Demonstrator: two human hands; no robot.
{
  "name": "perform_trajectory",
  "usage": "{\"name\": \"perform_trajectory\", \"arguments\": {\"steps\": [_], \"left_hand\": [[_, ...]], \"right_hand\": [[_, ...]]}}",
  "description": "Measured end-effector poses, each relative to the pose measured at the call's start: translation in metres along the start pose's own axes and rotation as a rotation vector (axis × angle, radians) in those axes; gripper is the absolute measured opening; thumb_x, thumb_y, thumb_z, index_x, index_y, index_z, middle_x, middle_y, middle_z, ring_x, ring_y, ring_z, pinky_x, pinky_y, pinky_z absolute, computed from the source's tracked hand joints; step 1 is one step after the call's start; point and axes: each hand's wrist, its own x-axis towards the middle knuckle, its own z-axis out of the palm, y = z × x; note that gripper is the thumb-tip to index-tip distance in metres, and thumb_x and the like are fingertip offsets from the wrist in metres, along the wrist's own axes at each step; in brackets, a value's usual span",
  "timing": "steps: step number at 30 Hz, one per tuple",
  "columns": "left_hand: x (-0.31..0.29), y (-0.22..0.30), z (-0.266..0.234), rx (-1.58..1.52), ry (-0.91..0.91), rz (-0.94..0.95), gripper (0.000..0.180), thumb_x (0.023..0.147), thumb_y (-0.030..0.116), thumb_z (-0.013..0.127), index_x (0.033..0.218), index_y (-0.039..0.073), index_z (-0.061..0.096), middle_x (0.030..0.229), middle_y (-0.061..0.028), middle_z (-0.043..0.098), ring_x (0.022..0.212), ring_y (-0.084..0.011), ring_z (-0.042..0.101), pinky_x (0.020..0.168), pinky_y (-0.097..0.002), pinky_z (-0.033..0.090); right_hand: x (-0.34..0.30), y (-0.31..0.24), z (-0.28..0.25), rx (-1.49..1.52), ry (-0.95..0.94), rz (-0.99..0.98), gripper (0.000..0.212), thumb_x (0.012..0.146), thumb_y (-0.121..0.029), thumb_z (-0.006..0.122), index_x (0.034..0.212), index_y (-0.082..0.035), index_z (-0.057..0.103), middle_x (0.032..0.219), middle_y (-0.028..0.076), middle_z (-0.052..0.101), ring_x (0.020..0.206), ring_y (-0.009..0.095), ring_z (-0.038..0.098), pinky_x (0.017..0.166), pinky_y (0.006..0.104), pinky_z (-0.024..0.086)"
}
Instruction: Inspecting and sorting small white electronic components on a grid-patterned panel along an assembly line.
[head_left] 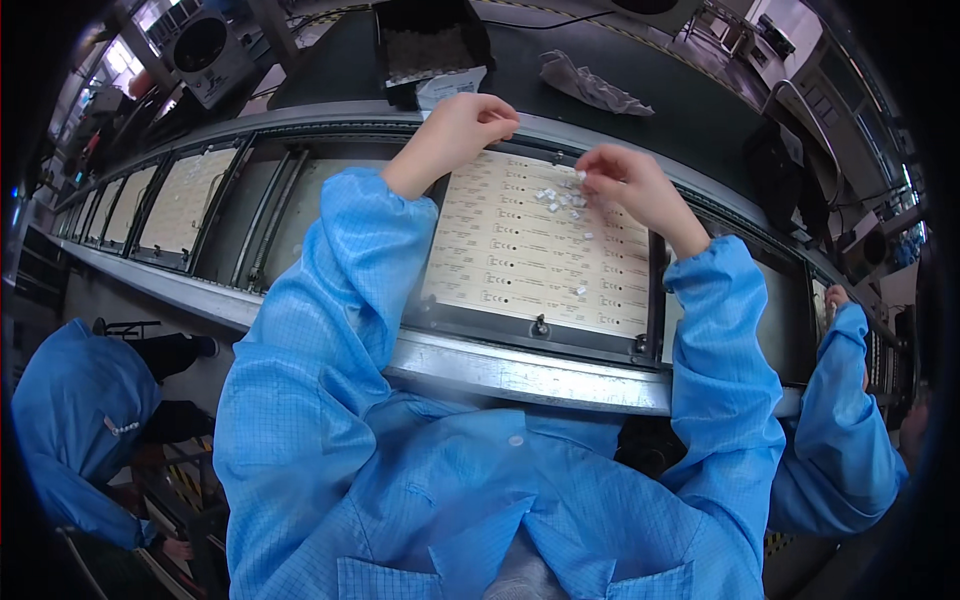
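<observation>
Small, squarish white pieces (553, 207) are lying on a flat, cream board (470, 245). The right hand (638, 188) is pinching one; the left hand (460, 130) is curling, whether grasping I cannot tell.

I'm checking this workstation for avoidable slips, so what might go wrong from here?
The small white pieces lie loose in a cluster beside the right hand, so a brush of the fingers could scatter them. One stray white piece sits apart, toward the near edge of the cream printed panel; it might be overlooked or knocked against the dark frame.
</observation>
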Motion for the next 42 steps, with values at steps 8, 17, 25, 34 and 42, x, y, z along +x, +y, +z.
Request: {"name": "perform_trajectory", "arguments": {"steps": [8, 17, 25, 34, 42], "left_hand": [[-0.006, -0.015, -0.005, 0.169, 0.057, -0.005, 0.019, 0.087, 0.016, 0.066, 0.099, 0.003, 0.073, 0.087, -0.0102, 0.073, 0.082, -0.0208, 0.069, 0.074, -0.032, 0.054], [-0.002, -0.026, -0.005, 0.301, 0.075, 0.021, 0.017, 0.083, 0.011, 0.065, 0.095, 0.002, 0.073, 0.086, -0.013, 0.073, 0.082, -0.0245, 0.07, 0.076, -0.0343, 0.055], [-0.004, -0.024, -0.004, 0.386, 0.096, -0.011, 0.018, 0.084, 0.012, 0.061, 0.095, 0.008, 0.074, 0.091, -0.0103, 0.073, 0.089, -0.0266, 0.07, 0.081, -0.0388, 0.053], [-0.009, -0.027, 0.004, 0.533, -0.044, 0.205, 0.015, 0.084, 0.012, 0.063, 0.096, 0.009, 0.071, 0.088, -0.0094, 0.072, 0.086, -0.0286, 0.068, 0.079, -0.0413, 0.052], [-0.01, -0.022, 0.015, 0.467, -0.105, 0.319, 0.012, 0.082, 0.01, 0.064, 0.091, 0.008, 0.07, 0.084, -0.0098, 0.071, 0.083, -0.0292, 0.068, 0.081, -0.0421, 0.05]], "right_hand": [[0.07, -0.021, 0.043, -0.504, 0.04, -0.176, 0.017, 0.085, -0.008, 0.065, 0.099, 0.001, 0.069, 0.086, 0.017, 0.069, 0.078, 0.03, 0.068, 0.074, 0.037, 0.054], [0.082, -0.018, 0.05, -0.639, -0.011, -0.239, 0.017, 0.086, -0.013, 0.062, 0.095, -0.004, 0.073, 0.092, 0.017, 0.071, 0.087, 0.035, 0.068, 0.079, 0.0437, 0.054], [0.081, -0.027, 0.059, -0.813, 0.013, -0.195, 0.013, 0.086, -0.011, 0.065, 0.095, -0.003, 0.07, 0.092, 0.015, 0.07, 0.089, 0.035, 0.066, 0.08, 0.0418, 0.053], [0.038, -0.009, 0.009, -0.441, 0.016, -0.139, 0.019, 0.087, -0.007, 0.067, 0.104, 0.001, 0.065, 0.092, 0.014, 0.066, 0.083, 0.023, 0.065, 0.075, 0.0327, 0.052], [0.007, 0.005, 0.025, -0.469, 0.112, -0.209, 0.013, 0.088, -0.007, 0.065, 0.099, 0.0, 0.068, 0.094, 0.012, 0.06, 0.081, 0.025, 0.062, 0.074, 0.033, 0.051]]}}
